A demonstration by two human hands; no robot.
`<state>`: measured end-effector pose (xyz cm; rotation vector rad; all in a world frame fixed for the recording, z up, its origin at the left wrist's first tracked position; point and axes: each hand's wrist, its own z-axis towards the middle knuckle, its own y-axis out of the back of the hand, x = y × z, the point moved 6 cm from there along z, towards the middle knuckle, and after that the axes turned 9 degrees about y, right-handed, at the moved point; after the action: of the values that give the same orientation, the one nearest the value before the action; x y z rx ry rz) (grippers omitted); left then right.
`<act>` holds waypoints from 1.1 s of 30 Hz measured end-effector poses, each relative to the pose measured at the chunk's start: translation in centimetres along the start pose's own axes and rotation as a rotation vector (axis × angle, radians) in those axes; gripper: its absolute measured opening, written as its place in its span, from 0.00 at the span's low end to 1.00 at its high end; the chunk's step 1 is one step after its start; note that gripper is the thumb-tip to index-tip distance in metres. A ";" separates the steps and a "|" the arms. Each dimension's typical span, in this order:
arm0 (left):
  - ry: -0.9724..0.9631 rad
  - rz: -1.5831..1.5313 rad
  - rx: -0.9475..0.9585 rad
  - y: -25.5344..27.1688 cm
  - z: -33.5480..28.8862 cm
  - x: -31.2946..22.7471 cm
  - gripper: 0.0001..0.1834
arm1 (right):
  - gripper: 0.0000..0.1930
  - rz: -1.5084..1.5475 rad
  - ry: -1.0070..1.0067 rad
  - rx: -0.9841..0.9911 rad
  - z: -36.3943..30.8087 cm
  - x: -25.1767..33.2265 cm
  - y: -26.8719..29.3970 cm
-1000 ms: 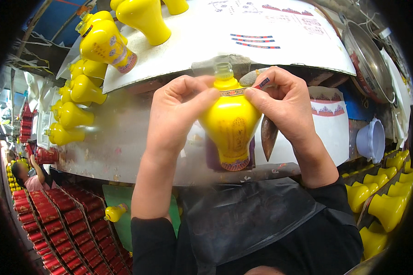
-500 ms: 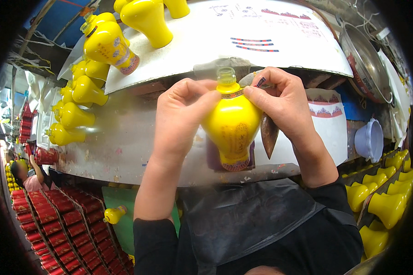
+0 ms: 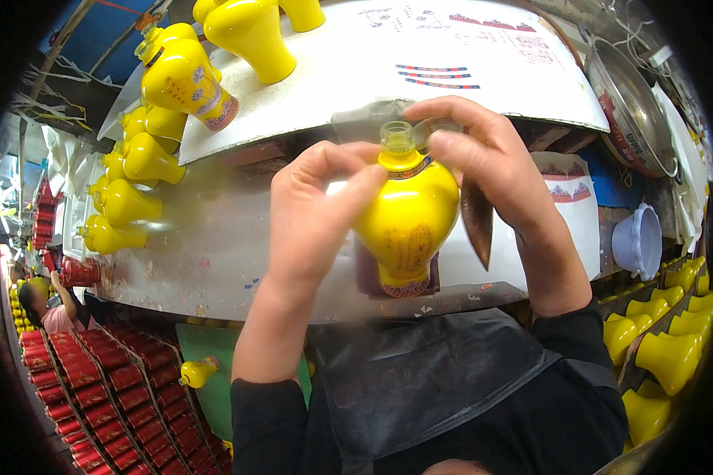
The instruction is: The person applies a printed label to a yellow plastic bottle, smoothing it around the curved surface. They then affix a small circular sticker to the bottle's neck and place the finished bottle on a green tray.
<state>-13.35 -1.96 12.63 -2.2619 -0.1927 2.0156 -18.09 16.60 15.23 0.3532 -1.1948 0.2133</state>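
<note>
Near bench edge (image 3: 214,305), hands (image 3: 309,210) flanking yellow bottle (image 3: 408,210), open room leftward

We are holding both hands in front of our chest, the palms facing roughly inward. Our left hand (image 3: 310,210) is bending at the fingers, and its thumb (image 3: 360,191) is pointing inward, near the forefinger. Our right hand (image 3: 495,162) is standing more loosely — its forefinger (image 3: 451,109) is arching inward, and its thumb (image 3: 455,153) is lying below, apart from it. Our left forearm (image 3: 273,324) and right forearm (image 3: 554,265) are rising bare from the lower side — both slightly leaning inward.
</note>
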 end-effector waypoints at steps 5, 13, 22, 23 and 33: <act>-0.012 0.033 -0.006 0.0 -0.3 0.0 0.04 | 0.16 -0.328 -0.019 0.077 0.2 0.8 -0.7; -0.028 0.037 -0.004 0.3 -0.5 -0.1 0.04 | 0.17 -0.140 -0.017 0.088 0.3 0.2 -0.9; -0.046 0.029 -0.005 0.5 -0.5 -0.2 0.03 | 0.18 -0.085 -0.110 0.182 -1.0 -1.4 0.1; -0.040 0.031 -0.010 0.5 -0.5 -0.2 0.03 | 0.17 -0.059 -0.107 0.174 -1.1 -1.4 0.2; -0.033 0.014 -0.013 0.6 -0.3 -0.1 0.04 | 0.12 -0.033 -0.112 0.145 -1.5 -1.7 0.2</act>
<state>-13.08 -2.55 12.66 -2.2452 -0.1931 2.0651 -17.46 17.36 13.22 0.5171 -1.2862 0.2549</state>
